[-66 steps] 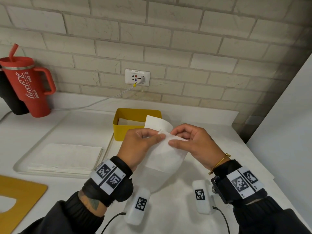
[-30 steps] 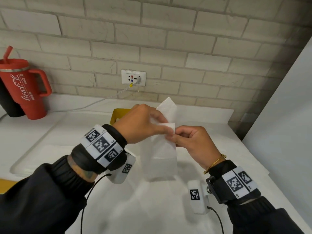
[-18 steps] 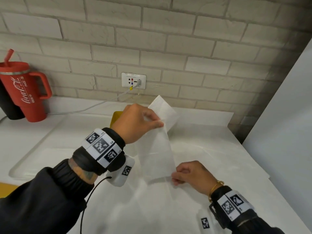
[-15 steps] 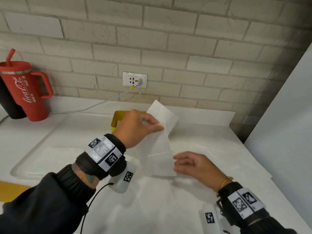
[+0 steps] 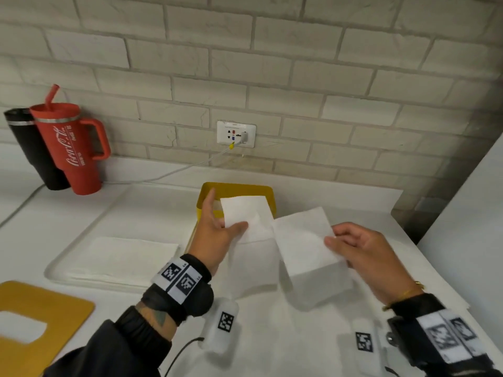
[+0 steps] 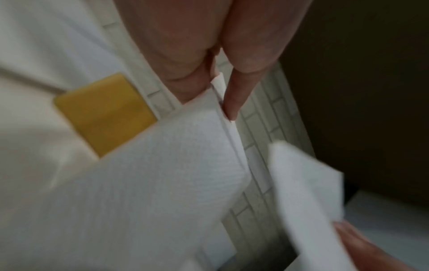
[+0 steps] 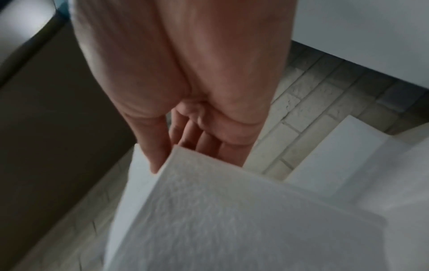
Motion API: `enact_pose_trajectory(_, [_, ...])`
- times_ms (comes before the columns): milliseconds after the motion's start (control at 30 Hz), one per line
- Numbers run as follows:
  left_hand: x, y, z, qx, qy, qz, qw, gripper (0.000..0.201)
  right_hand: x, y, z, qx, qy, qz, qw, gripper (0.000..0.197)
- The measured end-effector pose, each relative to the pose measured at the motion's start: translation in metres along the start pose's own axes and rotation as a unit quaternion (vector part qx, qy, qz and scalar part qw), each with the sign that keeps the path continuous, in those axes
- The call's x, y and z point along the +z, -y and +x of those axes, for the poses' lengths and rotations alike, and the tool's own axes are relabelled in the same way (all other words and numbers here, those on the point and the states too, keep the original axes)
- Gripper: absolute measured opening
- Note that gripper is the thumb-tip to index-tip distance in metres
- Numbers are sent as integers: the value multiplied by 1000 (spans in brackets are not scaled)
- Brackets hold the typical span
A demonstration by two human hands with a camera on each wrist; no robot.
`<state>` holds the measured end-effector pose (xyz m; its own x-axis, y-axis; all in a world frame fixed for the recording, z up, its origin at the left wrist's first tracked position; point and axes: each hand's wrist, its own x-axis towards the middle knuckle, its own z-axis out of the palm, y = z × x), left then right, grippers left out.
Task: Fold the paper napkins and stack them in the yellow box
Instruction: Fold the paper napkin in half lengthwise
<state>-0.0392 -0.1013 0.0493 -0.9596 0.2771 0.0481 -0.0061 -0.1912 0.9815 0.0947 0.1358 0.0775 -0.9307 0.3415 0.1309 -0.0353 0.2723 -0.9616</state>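
Both hands pinch one paper napkin (image 5: 275,235) above tabletop (image 5: 272,336): right hand (image 5: 364,254) holds near end, left hand (image 5: 217,232) far end. Behind: yellow box (image 5: 239,189). Left: napkin stack (image 5: 128,254).

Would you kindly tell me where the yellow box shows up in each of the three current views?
Head: yellow box at centre, behind the left hand.
Left wrist: yellow box left of centre, partly covered by the napkin.
Right wrist: not in it.
Shared landmark: the brick wall, seen in all three.
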Motion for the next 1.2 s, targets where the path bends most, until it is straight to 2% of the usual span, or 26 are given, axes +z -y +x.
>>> enact_pose_trajectory(33, [1, 2, -2, -20, 4, -52, 998, 77, -1, 11, -1, -7, 16, 50, 999, 4])
enact_pose_trajectory(133, [8, 3, -8, -72, 64, -134, 986, 47, 2, 38, 0, -30, 86, 166, 982, 24])
enact_pose_trajectory(200, [14, 2, -10, -93, 82, -156, 980, 36, 13, 46, 5, -29, 88, 190, 977, 24])
enact_pose_trajectory(267, [21, 0, -13, -102, 91, -174, 975, 31, 29, 43, 13, -6, 57, 179, 982, 20])
enact_pose_trajectory(333, [26, 0, -16, -97, 98, -171, 976, 31, 45, 32, 19, 23, 26, 153, 988, 11])
enact_pose_trajectory(433, [28, 2, -18, -96, 101, -149, 979, 29, 58, 15, 22, 51, -4, 98, 994, 13])
enact_pose_trajectory(767, [29, -6, -20, -141, 86, -239, 957, 42, 62, 10, 25, 52, -82, 65, 993, 13])
enact_pose_trajectory(900, [31, -6, -19, -126, 102, -234, 959, 47, 63, 11, 24, 47, -88, 70, 993, 12])
enact_pose_trajectory(1033, [32, -6, -20, -118, 130, -197, 964, 36, 62, 9, 26, 47, -89, 74, 992, 12])
enact_pose_trajectory(1200, [32, -3, -15, -108, 107, -173, 973, 28, 62, -1, 27, 45, -81, 60, 994, 10])
